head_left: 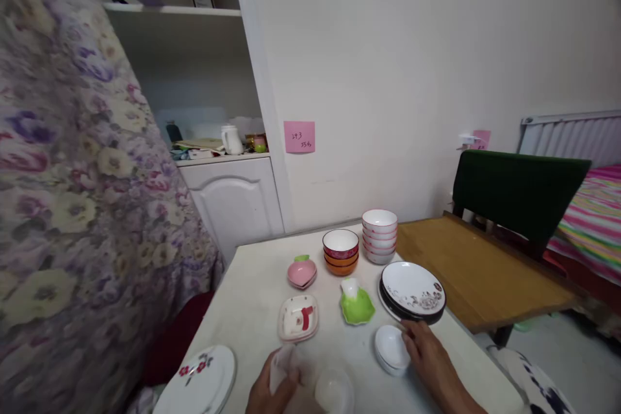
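- Small white bowls [392, 344], lower right of the frame, gleamed with a smooth, ceramic-looking glaze.
- A thin pale sheet [284, 365], bottom centre, looked matt, either cloth or paper.
- A floral curtain [72, 174] of soft, matt fabric hung at left.
- A brown tabletop [451, 252], right, resembled smooth wood.
- The pink note [299, 137], near centre, was matt paper.

The left hand [272, 387] is cut off by the bottom edge; the pale cloth [283, 363] in its grip is blurred. Between the hands, a white bowl [334, 393] is smeared and cropped. Left of them, the floral plate [207, 378] is cropped too. The right hand [429, 350] covers part of the small white bowls [389, 345].
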{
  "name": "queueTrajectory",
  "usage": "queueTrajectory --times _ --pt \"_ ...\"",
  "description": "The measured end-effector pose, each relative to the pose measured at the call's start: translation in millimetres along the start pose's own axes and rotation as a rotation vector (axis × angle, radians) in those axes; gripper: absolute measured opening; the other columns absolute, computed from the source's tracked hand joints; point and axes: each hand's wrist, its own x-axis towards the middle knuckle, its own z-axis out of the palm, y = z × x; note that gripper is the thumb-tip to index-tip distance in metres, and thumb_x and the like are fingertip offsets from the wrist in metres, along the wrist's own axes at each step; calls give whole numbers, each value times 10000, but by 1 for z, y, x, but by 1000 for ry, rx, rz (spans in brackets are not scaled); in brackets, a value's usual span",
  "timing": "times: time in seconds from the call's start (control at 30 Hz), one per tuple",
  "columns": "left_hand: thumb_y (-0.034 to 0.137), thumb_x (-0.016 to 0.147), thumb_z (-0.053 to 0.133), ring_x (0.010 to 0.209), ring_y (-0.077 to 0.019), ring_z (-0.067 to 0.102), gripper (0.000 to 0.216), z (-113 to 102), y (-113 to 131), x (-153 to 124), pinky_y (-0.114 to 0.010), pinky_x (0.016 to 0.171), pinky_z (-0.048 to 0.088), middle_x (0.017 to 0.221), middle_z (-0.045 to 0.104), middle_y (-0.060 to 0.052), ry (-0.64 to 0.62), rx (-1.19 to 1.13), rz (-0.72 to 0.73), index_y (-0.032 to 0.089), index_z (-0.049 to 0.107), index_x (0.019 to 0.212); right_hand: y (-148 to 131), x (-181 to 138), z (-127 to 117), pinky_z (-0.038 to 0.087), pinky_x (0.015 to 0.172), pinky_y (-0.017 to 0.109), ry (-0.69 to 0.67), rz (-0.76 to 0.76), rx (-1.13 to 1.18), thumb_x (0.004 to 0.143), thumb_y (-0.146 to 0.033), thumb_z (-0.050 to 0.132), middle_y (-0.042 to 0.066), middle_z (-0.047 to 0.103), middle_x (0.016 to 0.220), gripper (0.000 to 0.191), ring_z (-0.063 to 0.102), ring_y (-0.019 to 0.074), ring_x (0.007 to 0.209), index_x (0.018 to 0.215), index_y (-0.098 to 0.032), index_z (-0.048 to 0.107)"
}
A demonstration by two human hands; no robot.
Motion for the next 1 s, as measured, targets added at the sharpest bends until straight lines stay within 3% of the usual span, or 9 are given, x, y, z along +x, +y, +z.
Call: queueTrajectory --times 0.1,0.17,0.27,0.37,0.57,0.67,0.83,1.0 --pt "480 704 639 922 -246 654 520 -4 -5 5 -346 808 495 978 711 -61 -21 -14 -6 221 499 1132 -25 -6 -10 474 769 335 4 -69 24 857 -370 408 78 640 898 310 613 203 813 1033 -190 588" --pt "484 700 641 1005 -260 631 528 -5 -7 7 -360 860 480 1011 700 -64 -3 0 -10 227 492 1137 -46 -11 -7 460 723 310 -83 -93 74 868 -371 395 47 634 841 251 594 180 756 944 -207 570" --pt "491 699 635 966 -266 638 534 -6 -11 8 -369 812 495 988 701 -65 -9 22 -10 218 485 1133 -73 -22 17 437 664 280 -336 -75 149 851 -316 406 28 626 738 177 582 168 712 784 -206 529" --pt "478 707 632 861 -250 660 502 -4 -11 5 -338 726 501 928 718 -60 -20 9 14 199 505 1106 -85 -32 50 434 694 308 -445 -28 61 780 -250 467 69 664 769 117 610 201 742 845 -182 537" --pt "480 654 676 1042 -286 627 525 0 -9 5 -349 853 493 988 720 -66 37 -47 32 214 542 1087 -79 -37 82 433 730 319 -443 -9 -58 722 -208 510 115 704 842 169 650 229 810 886 -172 527" --pt "470 640 675 1015 -279 633 617 -1 -11 6 -378 890 477 1072 689 -71 -31 -89 5 234 468 1171 -76 -35 85 425 678 301 -420 -32 -111 718 -171 492 105 708 799 121 653 222 761 833 -183 529" --pt "294 651 637 886 -256 680 629 1 -2 -7 -367 783 515 999 704 -53 -102 -336 -90 267 384 1226 -76 -36 85 430 676 289 -387 -131 -181 775 -159 432 76 716 818 152 667 213 783 873 -201 540" --pt "214 729 574 1020 -243 658 619 10 20 -22 -353 896 492 1071 716 -78 -92 -476 -132 184 384 1318 -78 -37 81 462 733 338 -374 -158 -187 834 -205 374 102 693 885 183 653 231 825 890 -184 547"
